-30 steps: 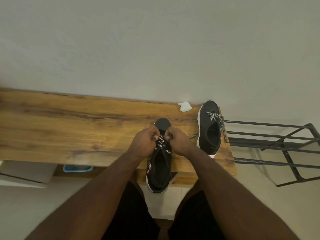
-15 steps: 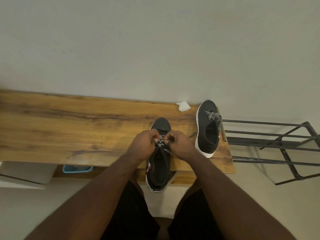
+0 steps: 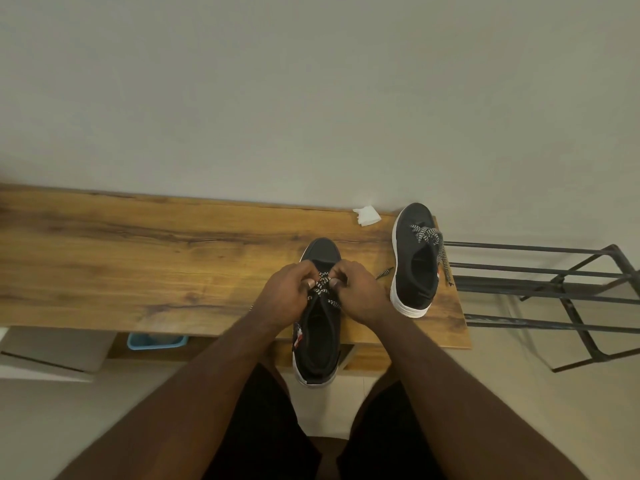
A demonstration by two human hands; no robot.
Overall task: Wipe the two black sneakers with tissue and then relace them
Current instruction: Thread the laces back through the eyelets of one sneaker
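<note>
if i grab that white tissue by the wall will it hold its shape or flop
The tissue looks crumpled and thin, so it would probably flop and feel very light. Lying loose on the wooden table, it would likely slide or blow away at a nudge.

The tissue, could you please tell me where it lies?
In the head view, the tissue lies at the table's far edge by the wall, just left of the right-hand sneaker's toe.

Near sneaker [image 3: 318, 341] lies on the table [image 3: 138, 265], toe toward the wall, heel overhanging the front edge; left hand [image 3: 287, 292] and right hand [image 3: 360, 292] meet over its lace [image 3: 322, 289]; second sneaker [image 3: 414, 268] lies right of it; tissue [image 3: 367, 215] sits behind, between them; rack [image 3: 554, 299] stands right of the table.
</note>
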